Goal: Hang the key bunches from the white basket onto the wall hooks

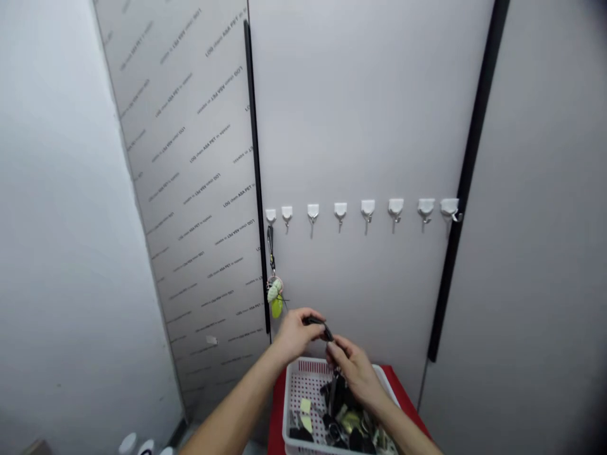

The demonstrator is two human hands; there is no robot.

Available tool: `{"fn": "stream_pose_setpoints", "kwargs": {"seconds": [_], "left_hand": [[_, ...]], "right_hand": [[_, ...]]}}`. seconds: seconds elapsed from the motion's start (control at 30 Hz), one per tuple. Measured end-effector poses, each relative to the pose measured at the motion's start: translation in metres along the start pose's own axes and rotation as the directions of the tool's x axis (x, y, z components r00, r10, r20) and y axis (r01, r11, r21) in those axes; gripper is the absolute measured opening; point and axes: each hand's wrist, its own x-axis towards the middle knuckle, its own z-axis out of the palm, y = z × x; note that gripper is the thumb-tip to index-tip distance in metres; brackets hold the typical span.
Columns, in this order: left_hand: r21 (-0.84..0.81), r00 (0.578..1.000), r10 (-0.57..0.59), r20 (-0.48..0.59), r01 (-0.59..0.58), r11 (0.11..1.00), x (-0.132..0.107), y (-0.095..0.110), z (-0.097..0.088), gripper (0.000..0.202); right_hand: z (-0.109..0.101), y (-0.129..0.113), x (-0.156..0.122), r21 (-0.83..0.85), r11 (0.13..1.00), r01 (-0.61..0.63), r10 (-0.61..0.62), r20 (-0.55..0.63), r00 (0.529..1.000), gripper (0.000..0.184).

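My left hand (296,332) and my right hand (353,366) meet above a white basket (303,370) and together pinch a small dark keychain (322,327); its lower part hangs down toward the basket. The fingers of both hands are closed on it. The basket holds several dark keychains and keys with yellow-green bits (348,420). On the wall above runs a row of several white hooks (367,208). The leftmost hook (270,216) carries a keychain with a pale green and yellow charm (275,297), just left of my left hand.
The basket sits on a red surface (277,417). A black vertical strip (256,183) borders the hook panel on the left and another black strip (467,177) on the right. A film-covered panel with printed text (199,170) stands to the left. White round objects (137,445) lie at the lower left.
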Motion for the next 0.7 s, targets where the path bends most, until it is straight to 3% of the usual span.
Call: {"fn": "stream_pose_setpoints", "kwargs": {"seconds": [0.13, 0.27, 0.37, 0.53, 0.7], "left_hand": [[-0.052, 0.978, 0.09, -0.186, -0.102, 0.993, 0.018, 0.03, -0.011, 0.021], [-0.142, 0.915, 0.192, -0.354, -0.255, 0.956, 0.04, 0.059, -0.028, 0.022], [-0.11, 0.869, 0.248, -0.428, -0.323, 0.94, 0.058, 0.079, -0.043, 0.013], [0.1, 0.798, 0.279, -0.535, -0.268, 0.958, 0.087, 0.102, -0.065, 0.017], [0.435, 0.696, 0.409, -0.59, -0.153, 0.888, 0.1, 0.106, -0.072, 0.019]], "right_hand": [[0.006, -0.039, 0.028, 0.089, 0.996, 0.018, -0.014, -0.05, 0.999, 0.028], [0.022, -0.08, 0.062, 0.178, 0.983, 0.041, -0.022, -0.106, 0.994, 0.029], [0.034, -0.106, 0.087, 0.241, 0.969, 0.058, -0.029, -0.121, 0.992, 0.024], [0.044, -0.132, 0.116, 0.231, 0.971, 0.056, -0.02, -0.154, 0.988, 0.013], [0.047, -0.132, 0.131, 0.22, 0.975, 0.01, 0.031, -0.179, 0.983, 0.009]]}}
